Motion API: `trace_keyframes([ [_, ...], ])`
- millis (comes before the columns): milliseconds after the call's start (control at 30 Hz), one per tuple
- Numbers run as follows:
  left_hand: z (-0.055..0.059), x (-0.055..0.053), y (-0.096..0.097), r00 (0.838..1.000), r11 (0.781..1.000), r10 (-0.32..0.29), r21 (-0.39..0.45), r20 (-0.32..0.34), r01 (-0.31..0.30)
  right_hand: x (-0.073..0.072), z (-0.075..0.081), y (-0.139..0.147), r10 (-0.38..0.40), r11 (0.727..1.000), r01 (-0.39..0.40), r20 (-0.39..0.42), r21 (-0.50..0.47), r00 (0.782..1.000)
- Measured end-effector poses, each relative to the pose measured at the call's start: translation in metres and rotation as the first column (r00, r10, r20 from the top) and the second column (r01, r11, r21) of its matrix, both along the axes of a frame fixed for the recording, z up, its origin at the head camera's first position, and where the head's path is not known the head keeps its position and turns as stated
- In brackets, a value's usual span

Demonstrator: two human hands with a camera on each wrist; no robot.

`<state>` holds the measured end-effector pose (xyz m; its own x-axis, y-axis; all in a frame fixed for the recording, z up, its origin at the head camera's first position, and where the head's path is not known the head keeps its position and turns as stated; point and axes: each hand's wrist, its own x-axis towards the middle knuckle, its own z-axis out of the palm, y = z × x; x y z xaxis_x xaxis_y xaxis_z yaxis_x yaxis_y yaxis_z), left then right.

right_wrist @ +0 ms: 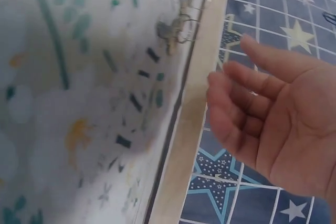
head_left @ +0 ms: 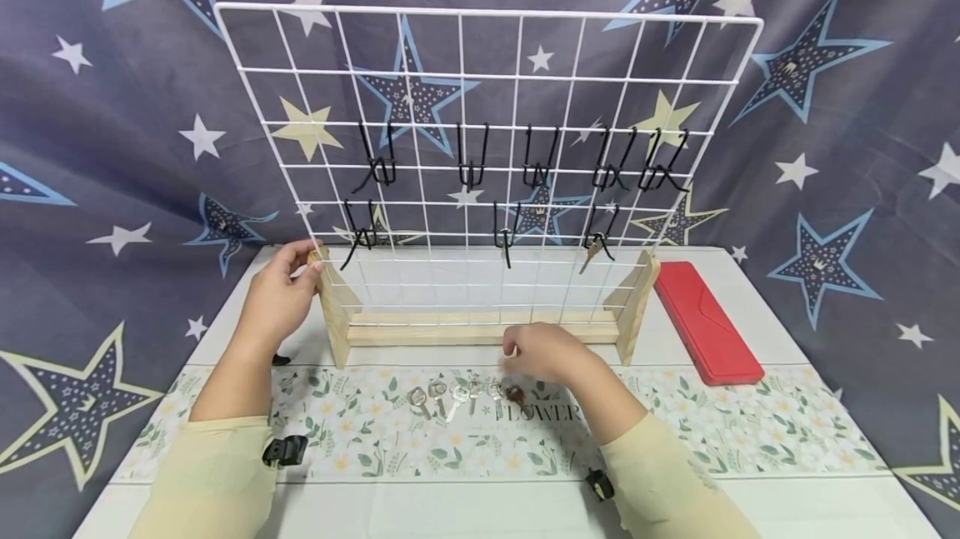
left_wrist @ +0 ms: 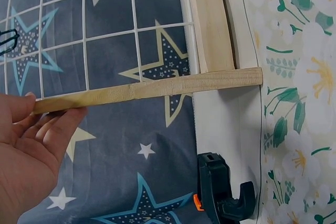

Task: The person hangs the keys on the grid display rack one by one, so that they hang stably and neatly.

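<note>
My left hand (head_left: 281, 293) pinches the top of the wooden side support (head_left: 334, 314) of a white wire grid rack (head_left: 487, 77); the left wrist view shows thumb and fingers on the wood's end. In front of the rack's wooden base bar (head_left: 480, 331), my right hand (head_left: 543, 351) hovers with loosely bent fingers and nothing in it. Just below it, several keys (head_left: 459, 395) lie in a row on the flowered cloth, one of them brownish (head_left: 515, 395). Black hooks (head_left: 470, 164) hang on the grid in two rows. A key (head_left: 592, 254) dangles from the lower right hook.
To the right of the rack lies a red case (head_left: 708, 322) on the white table. A black clamp-like piece (left_wrist: 223, 187) with an orange part sits by the left support. Star-patterned fabric (head_left: 817, 147) stands behind and at both sides.
</note>
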<state>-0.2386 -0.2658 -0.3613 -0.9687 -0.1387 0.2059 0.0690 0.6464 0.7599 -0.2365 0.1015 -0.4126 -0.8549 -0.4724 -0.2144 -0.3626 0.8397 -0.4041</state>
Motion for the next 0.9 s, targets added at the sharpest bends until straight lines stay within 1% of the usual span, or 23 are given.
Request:
trace_keyframes([
  [133,0.0,0.0,0.0,1.0,1.0,-0.001,0.001,-0.001,0.001,0.001,-0.006,-0.003,0.017,0.996,-0.017,0.0,0.083,1.0],
  [267,0.0,0.0,0.0,1.0,1.0,0.0,0.0,0.002,0.0,0.0,-0.013,-0.005,0.034,0.993,-0.037,0.02,0.111,0.999],
  [367,0.0,0.0,0.0,1.0,1.0,-0.003,0.0,0.002,0.003,0.001,-0.017,-0.008,0.035,0.992,-0.037,0.019,0.119,0.999],
  [600,-0.001,0.0,-0.001,1.0,1.0,-0.002,0.008,0.004,0.002,0.004,-0.025,-0.016,0.039,0.988,-0.037,-0.015,0.152,0.999],
  [900,0.0,0.0,0.0,1.0,1.0,-0.001,-0.004,-0.017,0.001,0.009,-0.026,-0.02,0.081,0.985,-0.076,-0.022,0.153,0.997],
])
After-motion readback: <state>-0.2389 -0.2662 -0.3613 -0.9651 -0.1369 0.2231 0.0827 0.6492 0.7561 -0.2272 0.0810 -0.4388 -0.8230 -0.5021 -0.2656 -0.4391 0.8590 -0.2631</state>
